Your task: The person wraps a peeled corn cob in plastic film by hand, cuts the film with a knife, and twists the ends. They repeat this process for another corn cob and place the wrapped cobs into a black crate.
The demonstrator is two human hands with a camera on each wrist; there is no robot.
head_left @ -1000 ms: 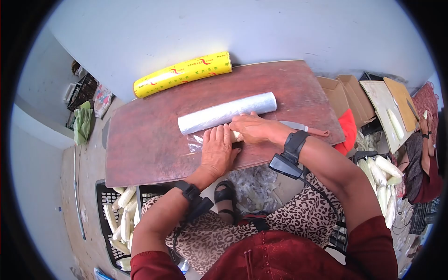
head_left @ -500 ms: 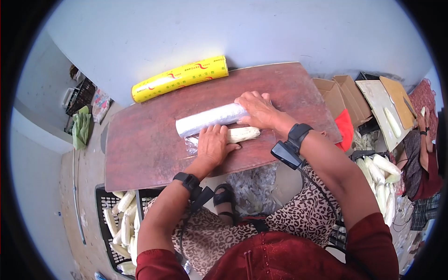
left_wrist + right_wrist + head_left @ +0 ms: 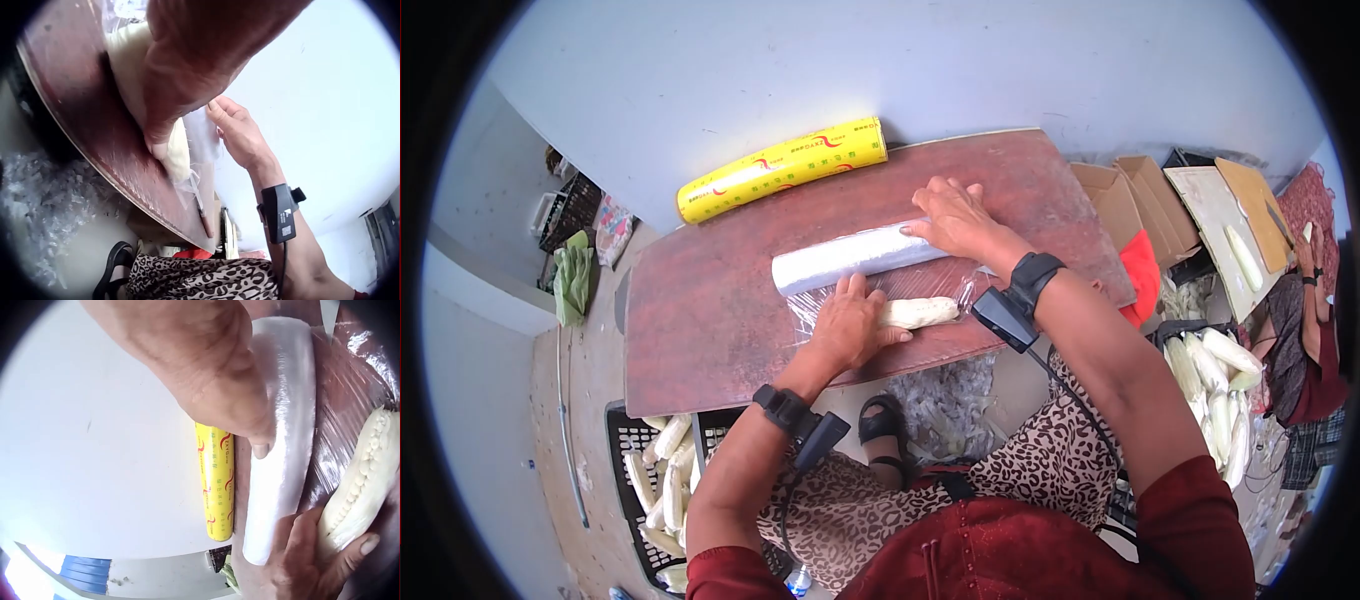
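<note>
A pale, husked ear of corn [image 3: 925, 312] lies on stretched cling film [image 3: 945, 283] near the table's front edge. My left hand [image 3: 847, 325] grips its left end, thumb along the near side; rows of kernels show in the right wrist view. Just behind lies the cling film roll [image 3: 840, 260], with film spread from it under the corn. At the roll's right end is my right hand [image 3: 960, 220], its thumb touching the roll and its fingers reaching past the far side.
A yellow printed roll [image 3: 785, 170] lies at the table's back edge. The knife handle [image 3: 206, 222] shows right of the corn. Corn fills a black crate [image 3: 625, 450] at lower left and lies heaped at right. Cardboard boxes [image 3: 1145, 205] and another person's arm [image 3: 1312, 305] are further right.
My right hand has left the corn and moved back onto the roll's right end. A wider sheet of film now shows. My left hand stays on the corn, slightly nearer the edge.
</note>
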